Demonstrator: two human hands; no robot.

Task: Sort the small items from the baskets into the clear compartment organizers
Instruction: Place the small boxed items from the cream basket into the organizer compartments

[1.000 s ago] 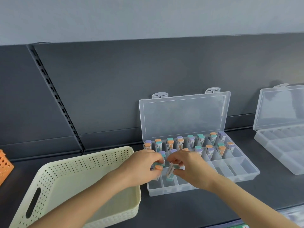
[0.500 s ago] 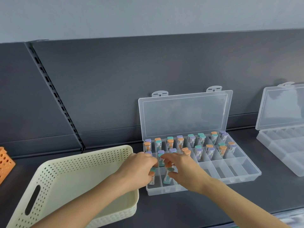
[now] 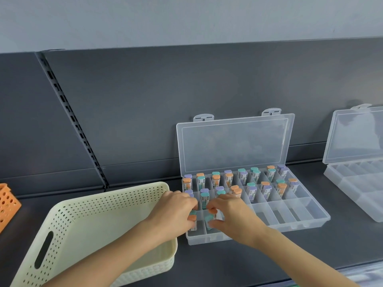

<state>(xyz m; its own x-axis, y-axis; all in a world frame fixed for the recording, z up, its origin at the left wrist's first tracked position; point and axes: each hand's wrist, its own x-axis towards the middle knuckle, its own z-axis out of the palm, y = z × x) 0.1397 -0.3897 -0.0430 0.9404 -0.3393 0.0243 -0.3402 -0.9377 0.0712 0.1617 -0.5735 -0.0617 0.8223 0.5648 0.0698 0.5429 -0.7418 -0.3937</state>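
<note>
Pinching an orange-capped tube (image 3: pixel 192 218) with the left grip (image 3: pixel 176 213), down in the front-left compartment of the clear organizer (image 3: pixel 306 221). Same deal with the right grip (image 3: pixel 233 215), clamped on a teal-capped tube (image 3: pixel 207 220) one compartment over. Seeing upright tubes (image 3: pixel 243 177) filling most of the back two rows. Got a cream basket (image 3: pixel 93 206) just left on the shelf (image 3: pixel 228 263), second organizer (image 3: pixel 350 184) off right.

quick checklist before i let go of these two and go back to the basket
1. Lid open: ok.
2. Left hand grips orange-cap item in the front-left compartment: ok.
3. Right hand pinches teal-cap item in the next compartment: ok.
4. Both items upright: cannot tell, fingers cover them.
5. Front-row space in organizer: ok.
6. More items in basket: cannot tell, arm hides part.
</note>
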